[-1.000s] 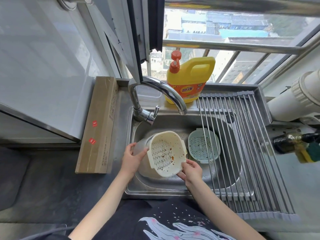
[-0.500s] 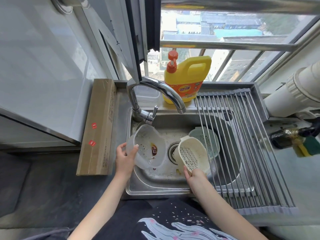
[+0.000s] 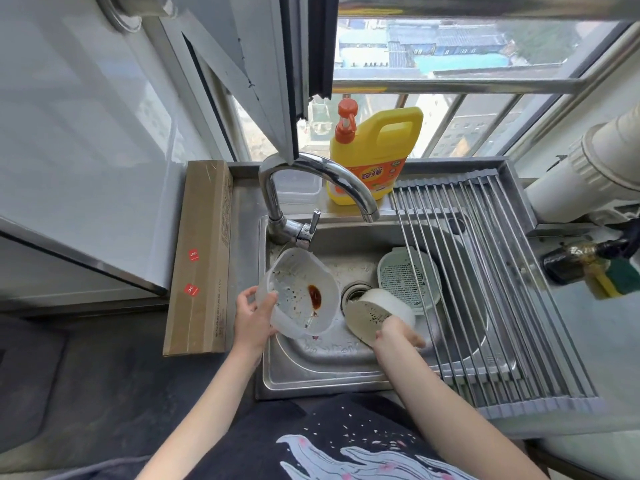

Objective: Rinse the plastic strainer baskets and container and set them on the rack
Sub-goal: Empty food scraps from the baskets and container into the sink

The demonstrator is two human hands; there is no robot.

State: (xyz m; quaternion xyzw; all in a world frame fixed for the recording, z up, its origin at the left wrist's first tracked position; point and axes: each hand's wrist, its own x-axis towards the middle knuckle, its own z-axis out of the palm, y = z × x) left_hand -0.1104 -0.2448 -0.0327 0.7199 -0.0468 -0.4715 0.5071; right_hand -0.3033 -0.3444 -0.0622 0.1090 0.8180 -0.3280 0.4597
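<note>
Head view: left hand (image 3: 254,318) grips the container (image 3: 300,292), mouth tilted toward the camera; right hand (image 3: 398,336) holds the cream basket (image 3: 375,315), now turned bottom-up and lower in the sink (image 3: 346,375).

I see both my bare forearms reaching forward from the bottom of the view, the left one rising from the lower left and the right one from the lower right. My left hand (image 3: 252,315) has its fingers (image 3: 268,299) curled and gripping, with the thumb apart on the left. My right hand (image 3: 398,336) is turned palm down, its fingers also curled in a grip.
</note>
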